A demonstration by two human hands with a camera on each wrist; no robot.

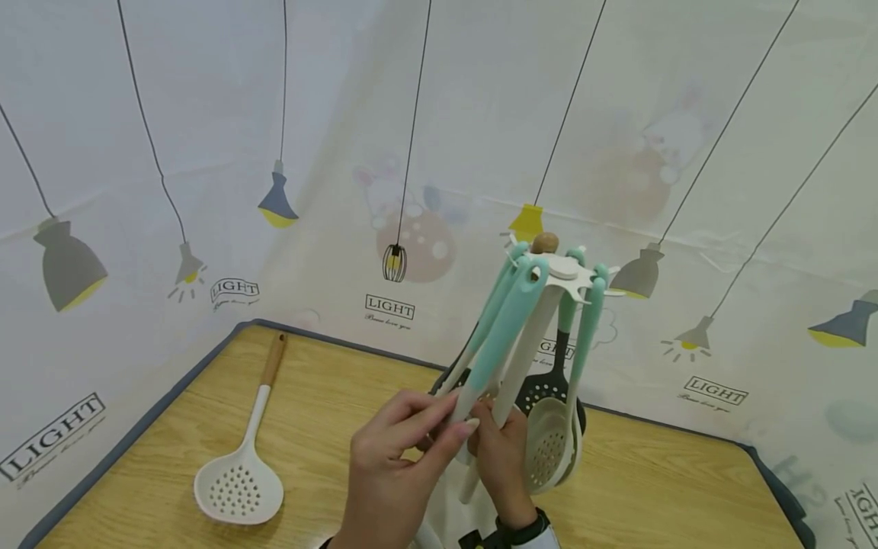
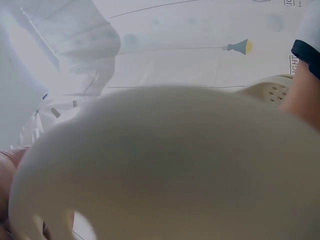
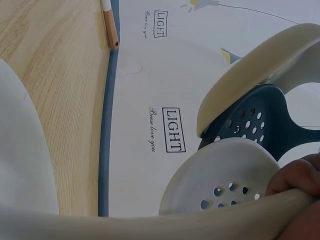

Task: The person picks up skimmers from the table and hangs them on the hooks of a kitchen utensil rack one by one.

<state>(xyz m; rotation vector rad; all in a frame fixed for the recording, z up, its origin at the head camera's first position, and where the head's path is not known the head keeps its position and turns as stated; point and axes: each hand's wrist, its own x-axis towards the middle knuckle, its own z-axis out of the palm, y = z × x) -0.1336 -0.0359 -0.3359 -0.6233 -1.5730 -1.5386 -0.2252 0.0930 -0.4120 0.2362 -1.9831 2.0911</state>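
Note:
My right hand (image 1: 506,454) grips the white pole (image 1: 527,351) of a utensil rack (image 1: 565,274) with a wooden knob on top. The rack is held tilted. Mint-handled utensils hang around it, among them a dark slotted utensil (image 3: 245,122) and pale skimmers (image 1: 549,446). Between thumb and fingers, my left hand (image 1: 394,461) pinches the pale neck of the nearest mint-handled utensil (image 1: 504,328), whose handle top is at the rack's rim. A large, blurred pale head (image 2: 170,160) with openings fills much of the left wrist view; whose it is, I cannot tell.
A white skimmer (image 1: 240,488) with a wooden handle lies on the wood-grain table (image 1: 329,404), left of my hands. Behind the table's dark edge rises a white backdrop (image 1: 329,252) printed with lamps.

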